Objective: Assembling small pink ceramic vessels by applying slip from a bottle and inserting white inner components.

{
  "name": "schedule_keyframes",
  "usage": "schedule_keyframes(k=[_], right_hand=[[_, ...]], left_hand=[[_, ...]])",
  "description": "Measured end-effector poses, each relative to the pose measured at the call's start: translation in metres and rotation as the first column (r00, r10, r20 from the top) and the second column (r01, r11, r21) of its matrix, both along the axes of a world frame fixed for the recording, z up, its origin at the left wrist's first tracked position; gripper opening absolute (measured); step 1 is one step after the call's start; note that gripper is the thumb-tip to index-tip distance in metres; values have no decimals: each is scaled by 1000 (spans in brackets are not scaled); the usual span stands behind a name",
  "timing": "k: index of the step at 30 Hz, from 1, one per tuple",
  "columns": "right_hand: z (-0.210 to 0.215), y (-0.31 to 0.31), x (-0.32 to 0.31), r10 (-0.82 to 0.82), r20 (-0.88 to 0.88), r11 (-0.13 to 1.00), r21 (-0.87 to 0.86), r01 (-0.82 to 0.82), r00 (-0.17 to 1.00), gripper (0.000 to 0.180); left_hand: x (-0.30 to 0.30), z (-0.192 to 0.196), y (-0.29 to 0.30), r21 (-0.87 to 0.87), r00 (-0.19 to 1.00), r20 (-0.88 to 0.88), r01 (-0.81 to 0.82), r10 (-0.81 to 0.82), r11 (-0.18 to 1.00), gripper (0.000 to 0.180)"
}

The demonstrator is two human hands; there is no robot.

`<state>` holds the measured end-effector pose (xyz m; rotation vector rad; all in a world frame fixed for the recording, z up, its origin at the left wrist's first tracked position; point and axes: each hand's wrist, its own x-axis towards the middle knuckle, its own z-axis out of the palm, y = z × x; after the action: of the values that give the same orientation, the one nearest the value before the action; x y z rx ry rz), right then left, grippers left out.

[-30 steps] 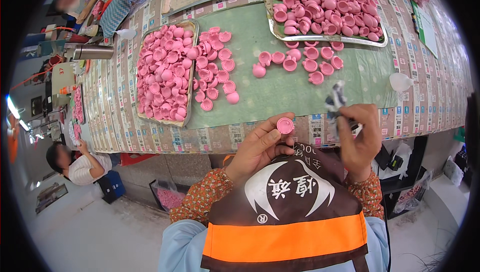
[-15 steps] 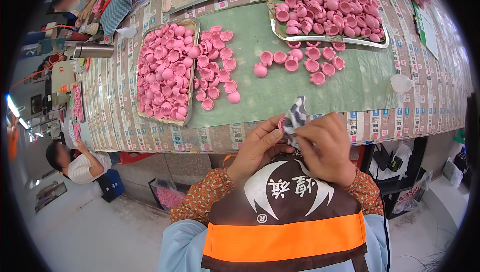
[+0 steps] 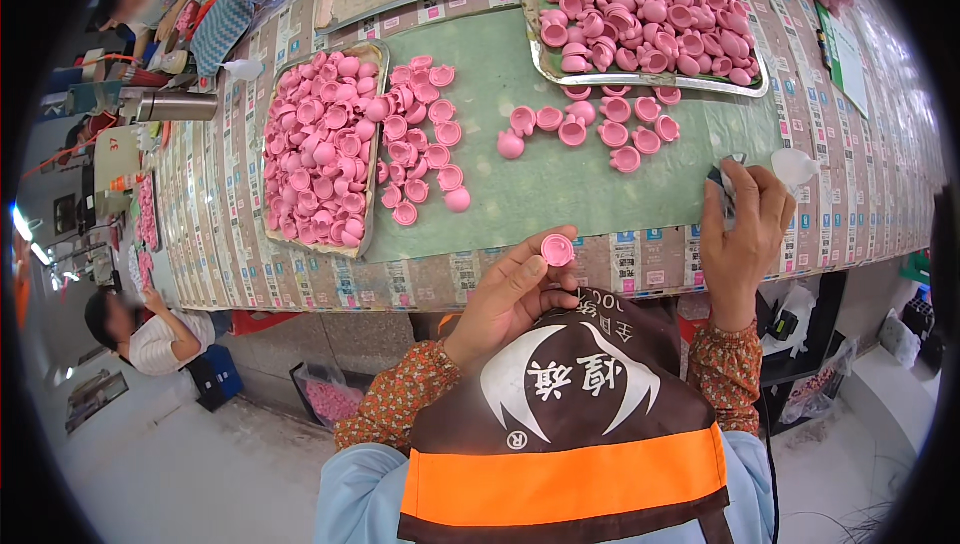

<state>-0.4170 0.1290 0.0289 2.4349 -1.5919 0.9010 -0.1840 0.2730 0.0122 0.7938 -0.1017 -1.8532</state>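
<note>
Here, a pink cup (image 3: 558, 250) sits between pinching left fingers (image 3: 521, 251) — right fingers (image 3: 771, 194) clutch cloth (image 3: 727, 196).

1. White characters (image 3: 570, 376) and a small circled letter (image 3: 516, 441) are being displayed on the orange-banded, dark brown fabric apron (image 3: 590, 422).
2. Blue, pink and black printed labels (image 3: 655, 256) are being repeated across the striped, patterned table covering (image 3: 425, 279).
</note>
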Motion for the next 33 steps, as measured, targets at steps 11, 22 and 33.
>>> schedule_keyframes(k=[11,22,33], right_hand=[[-24,3,52,240,64,938,241,-248,969,19],[14,-4,20,411,87,692,618,-372,908,13],[1,1,32,328,374,693,529,-490,868,44]], left_hand=[[0,0,2,-7,999,-17,-30,30,1000,60],[4,-4,0,-12,1000,-23,-8,7,1000,58],[2,-3,2,-1,999,-30,-12,12,1000,56]])
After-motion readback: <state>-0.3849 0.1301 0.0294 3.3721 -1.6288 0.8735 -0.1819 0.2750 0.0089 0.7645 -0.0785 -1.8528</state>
